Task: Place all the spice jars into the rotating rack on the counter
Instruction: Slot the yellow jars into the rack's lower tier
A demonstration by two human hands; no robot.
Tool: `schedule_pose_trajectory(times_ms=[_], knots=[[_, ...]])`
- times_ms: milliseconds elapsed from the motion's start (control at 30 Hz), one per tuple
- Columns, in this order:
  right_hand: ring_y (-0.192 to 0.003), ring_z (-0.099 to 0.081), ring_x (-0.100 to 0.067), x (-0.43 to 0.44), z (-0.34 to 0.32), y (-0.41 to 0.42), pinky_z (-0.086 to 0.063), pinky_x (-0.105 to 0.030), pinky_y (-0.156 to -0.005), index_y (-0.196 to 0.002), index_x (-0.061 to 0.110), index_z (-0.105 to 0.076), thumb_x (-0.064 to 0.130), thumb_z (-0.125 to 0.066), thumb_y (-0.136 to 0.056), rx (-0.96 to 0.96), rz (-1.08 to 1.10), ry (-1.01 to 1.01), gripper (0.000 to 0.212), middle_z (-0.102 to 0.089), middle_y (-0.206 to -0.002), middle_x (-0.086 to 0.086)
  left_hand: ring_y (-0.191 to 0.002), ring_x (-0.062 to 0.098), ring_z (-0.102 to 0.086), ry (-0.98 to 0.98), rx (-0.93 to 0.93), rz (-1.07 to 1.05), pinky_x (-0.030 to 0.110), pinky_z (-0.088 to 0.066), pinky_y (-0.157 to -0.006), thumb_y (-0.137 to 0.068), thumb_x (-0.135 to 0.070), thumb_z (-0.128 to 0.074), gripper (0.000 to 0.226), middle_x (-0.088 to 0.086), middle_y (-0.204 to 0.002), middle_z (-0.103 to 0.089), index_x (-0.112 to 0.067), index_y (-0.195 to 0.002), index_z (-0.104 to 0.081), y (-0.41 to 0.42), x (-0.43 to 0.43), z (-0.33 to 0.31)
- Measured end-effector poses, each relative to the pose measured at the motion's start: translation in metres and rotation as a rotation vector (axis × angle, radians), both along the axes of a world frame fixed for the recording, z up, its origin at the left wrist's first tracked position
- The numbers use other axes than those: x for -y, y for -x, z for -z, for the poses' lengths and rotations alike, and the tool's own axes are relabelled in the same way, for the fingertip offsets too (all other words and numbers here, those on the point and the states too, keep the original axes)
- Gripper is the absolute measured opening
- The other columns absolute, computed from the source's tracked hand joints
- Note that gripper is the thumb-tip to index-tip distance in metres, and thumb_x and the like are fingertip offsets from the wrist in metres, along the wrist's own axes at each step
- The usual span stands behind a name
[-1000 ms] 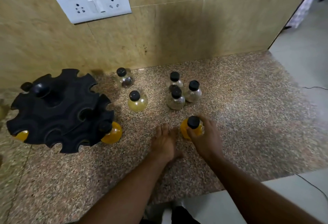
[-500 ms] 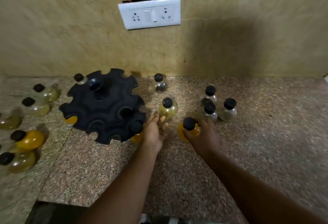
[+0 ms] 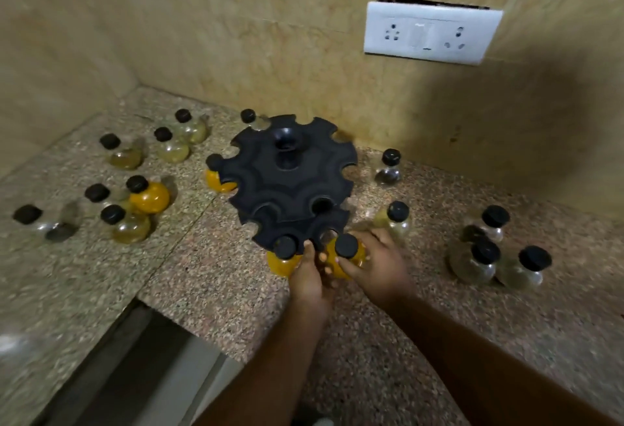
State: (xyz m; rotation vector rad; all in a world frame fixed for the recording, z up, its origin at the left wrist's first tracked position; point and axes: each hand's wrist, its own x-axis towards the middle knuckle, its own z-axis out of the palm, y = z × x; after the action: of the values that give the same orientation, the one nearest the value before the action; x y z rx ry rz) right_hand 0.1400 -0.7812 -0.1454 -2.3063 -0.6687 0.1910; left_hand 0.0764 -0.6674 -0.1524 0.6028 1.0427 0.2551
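The black rotating rack [image 3: 290,185] stands on the granite counter near the back wall. My right hand [image 3: 378,263] grips a yellow spice jar [image 3: 346,253] with a black cap at the rack's near edge. My left hand [image 3: 309,277] touches the rack's rim beside that jar, fingers apart. Another yellow jar [image 3: 283,258] hangs in the neighbouring near slot, and one more [image 3: 217,180] sits in a left slot. Several loose jars stand left of the rack, such as a bright yellow one [image 3: 148,196]. Others stand to the right [image 3: 479,263], plus a pale one [image 3: 396,221] just behind my right hand.
A white socket plate [image 3: 429,32] is mounted on the tiled wall above the rack. The counter [image 3: 209,277] has a step-shaped front edge at lower left, with a drop below it. A side wall closes the far left corner.
My right hand has carried the yellow jar leftward to the rack's near edge. My left hand has moved onto the rack's rim. The view has swung left, showing more jars.
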Motion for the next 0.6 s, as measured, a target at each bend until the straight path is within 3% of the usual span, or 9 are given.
schedule_pose_trajectory(times_ms=[167, 300, 600], knots=[[-0.108, -0.060, -0.023, -0.025, 0.007, 0.009, -0.053, -0.040, -0.090, -0.126, 0.028, -0.064, 0.048, -0.079, -0.077, -0.025, -0.068, 0.007, 0.055, -0.051, -0.123, 0.001, -0.050, 0.021, -0.051, -0.138, -0.077, -0.016, 0.027, -0.040, -0.047, -0.095, -0.038, -0.068, 0.034, 0.007, -0.061, -0.056, -0.011, -0.075, -0.063, 0.021, -0.024, 0.005], [-0.108, -0.062, -0.022, -0.041, 0.004, 0.010, -0.054, -0.040, -0.092, -0.131, 0.026, -0.062, 0.043, -0.082, -0.079, -0.024, -0.057, -0.024, 0.058, -0.046, -0.126, 0.002, -0.040, 0.015, -0.042, -0.182, -0.086, 0.114, 0.026, -0.034, -0.044, -0.097, -0.038, -0.064, 0.036, 0.000, -0.051, -0.047, -0.014, -0.072, -0.057, 0.030, -0.032, -0.001], [-0.109, -0.060, -0.026, -0.064, -0.007, -0.007, -0.054, -0.039, -0.092, -0.131, 0.026, -0.062, 0.048, -0.084, -0.076, -0.035, -0.017, 0.028, 0.063, -0.045, -0.127, -0.004, -0.045, 0.010, -0.047, -0.137, -0.034, 0.282, 0.024, -0.030, -0.046, -0.100, -0.041, -0.058, 0.036, -0.005, -0.056, -0.044, -0.018, -0.072, -0.054, 0.031, -0.052, -0.011]])
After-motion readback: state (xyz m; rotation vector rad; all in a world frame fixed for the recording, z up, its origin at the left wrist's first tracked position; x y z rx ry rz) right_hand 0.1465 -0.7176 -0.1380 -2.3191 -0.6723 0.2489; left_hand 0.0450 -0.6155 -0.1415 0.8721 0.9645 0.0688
